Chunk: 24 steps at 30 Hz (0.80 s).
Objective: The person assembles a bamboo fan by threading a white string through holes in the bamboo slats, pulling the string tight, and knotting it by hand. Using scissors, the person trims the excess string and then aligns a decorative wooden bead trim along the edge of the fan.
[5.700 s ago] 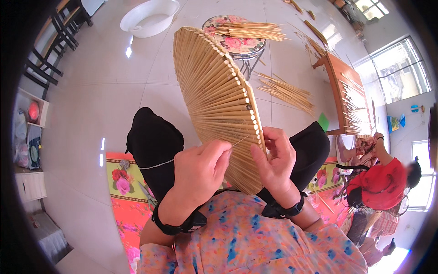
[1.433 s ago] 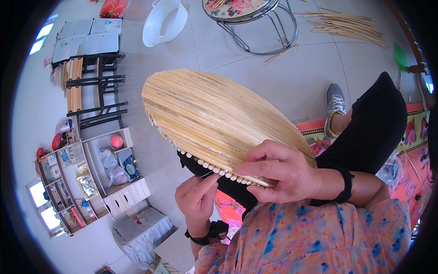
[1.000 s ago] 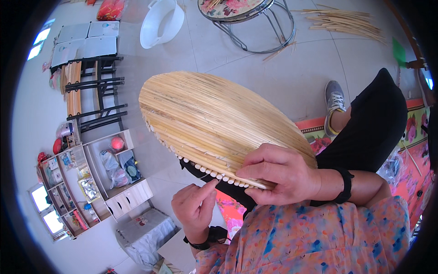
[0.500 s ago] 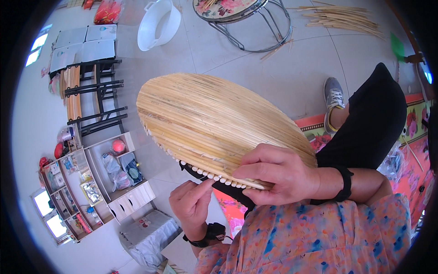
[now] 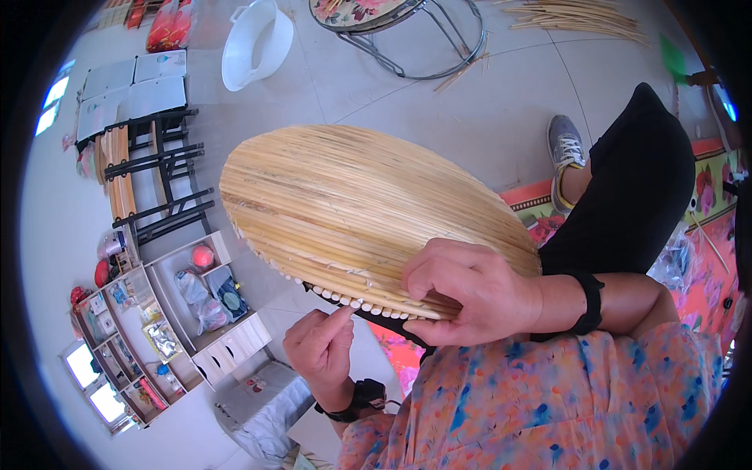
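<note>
A large round mat of pale yellow stalks (image 5: 360, 188), laid side by side, is tilted over my lap. Cut round stalk ends show in a row along its near left edge. My right hand (image 5: 478, 294) grips the near edge, with curled fingers on top and the thumb below. Beside the row of stalk ends is my left hand (image 5: 319, 345), its fingers folded and its thumb and forefinger pressed together at the edge. Whatever those fingertips hold is too small to make out. The mat's far underside is hidden.
A stool with a flowered seat (image 5: 364, 12) and a white tub (image 5: 257, 45) stand on the tiled floor ahead. Loose stalks (image 5: 580, 17) lie at the far right. Shelves (image 5: 149, 337) and folded black-legged furniture (image 5: 160, 172) are on the left. My bent knee (image 5: 642, 172) is at right.
The mat has shifted slightly left in the view. My right fingers have curled more tightly over its edge, and my left hand stays at the stalk ends. The surroundings shift slightly with the view.
</note>
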Available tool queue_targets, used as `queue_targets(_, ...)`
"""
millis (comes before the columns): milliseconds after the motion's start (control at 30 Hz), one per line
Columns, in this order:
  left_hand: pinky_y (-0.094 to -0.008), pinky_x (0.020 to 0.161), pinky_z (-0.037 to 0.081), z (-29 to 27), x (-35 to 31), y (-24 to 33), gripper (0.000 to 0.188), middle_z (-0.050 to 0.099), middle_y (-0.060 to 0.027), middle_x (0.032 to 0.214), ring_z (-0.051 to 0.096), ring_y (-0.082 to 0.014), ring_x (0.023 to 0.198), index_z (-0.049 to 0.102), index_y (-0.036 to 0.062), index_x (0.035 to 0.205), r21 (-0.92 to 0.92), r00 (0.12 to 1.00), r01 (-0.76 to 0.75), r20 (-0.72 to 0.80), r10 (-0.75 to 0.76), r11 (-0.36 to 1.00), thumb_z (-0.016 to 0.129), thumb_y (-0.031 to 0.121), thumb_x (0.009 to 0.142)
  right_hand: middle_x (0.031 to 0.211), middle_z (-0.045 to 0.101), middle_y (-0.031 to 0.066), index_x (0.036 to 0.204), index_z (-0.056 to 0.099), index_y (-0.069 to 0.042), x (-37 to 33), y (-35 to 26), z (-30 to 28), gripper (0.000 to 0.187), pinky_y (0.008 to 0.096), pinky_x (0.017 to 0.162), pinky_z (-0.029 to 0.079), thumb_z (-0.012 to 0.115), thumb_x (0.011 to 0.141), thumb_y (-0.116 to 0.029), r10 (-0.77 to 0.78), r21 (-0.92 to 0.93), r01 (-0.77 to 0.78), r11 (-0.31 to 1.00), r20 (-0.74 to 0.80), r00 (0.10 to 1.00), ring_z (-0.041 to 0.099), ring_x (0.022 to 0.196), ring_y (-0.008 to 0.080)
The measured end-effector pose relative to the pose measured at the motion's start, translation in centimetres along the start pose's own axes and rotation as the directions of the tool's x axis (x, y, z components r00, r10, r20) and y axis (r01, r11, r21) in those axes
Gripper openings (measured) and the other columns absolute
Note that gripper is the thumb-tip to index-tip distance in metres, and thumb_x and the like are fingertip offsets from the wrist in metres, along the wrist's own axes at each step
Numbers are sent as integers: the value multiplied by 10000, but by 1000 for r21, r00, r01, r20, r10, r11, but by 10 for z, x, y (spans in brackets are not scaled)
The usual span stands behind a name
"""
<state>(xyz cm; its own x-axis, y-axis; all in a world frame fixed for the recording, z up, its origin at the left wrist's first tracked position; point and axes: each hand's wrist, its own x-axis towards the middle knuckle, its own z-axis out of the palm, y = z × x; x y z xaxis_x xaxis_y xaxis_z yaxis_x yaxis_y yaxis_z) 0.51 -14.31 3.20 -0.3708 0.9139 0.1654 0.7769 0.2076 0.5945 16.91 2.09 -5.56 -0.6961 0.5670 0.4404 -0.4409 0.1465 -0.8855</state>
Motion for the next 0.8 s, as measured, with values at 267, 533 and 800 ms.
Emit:
queue_targets(267, -276, 448, 314, -1, 2, 6, 267, 451, -35, 517, 434, -153, 448, 746, 11, 962, 75, 1000, 23, 9, -24, 997, 697, -68, 712, 955, 601, 124, 999, 616, -36, 4, -3, 0, 341, 352, 694, 529, 767, 694, -62, 20, 10, -19, 1000, -7, 1000, 623, 834, 299)
queue_targets(533, -281, 449, 307, -1, 5, 11, 243, 424, -31, 514, 417, -151, 446, 748, 16, 961, 68, 1000, 7, 15, -8, 998, 718, -51, 730, 1030, 620, 138, 1143, 659, -46, 1, 1, 2, 446, 352, 732, 553, 757, 710, -96, -43, -61, 44, 997, 17, 999, 648, 857, 300)
queue_targets(800, -282, 446, 304, -3, 0, 11, 250, 432, -31, 518, 409, -156, 441, 745, 21, 973, 96, 1000, 25, 4, -26, 995, 720, -57, 737, 1030, 642, 135, 1105, 685, -26, 1, 2, -1, 403, 328, 729, 552, 768, 719, -108, -48, -110, 51, 993, 26, 998, 657, 852, 270)
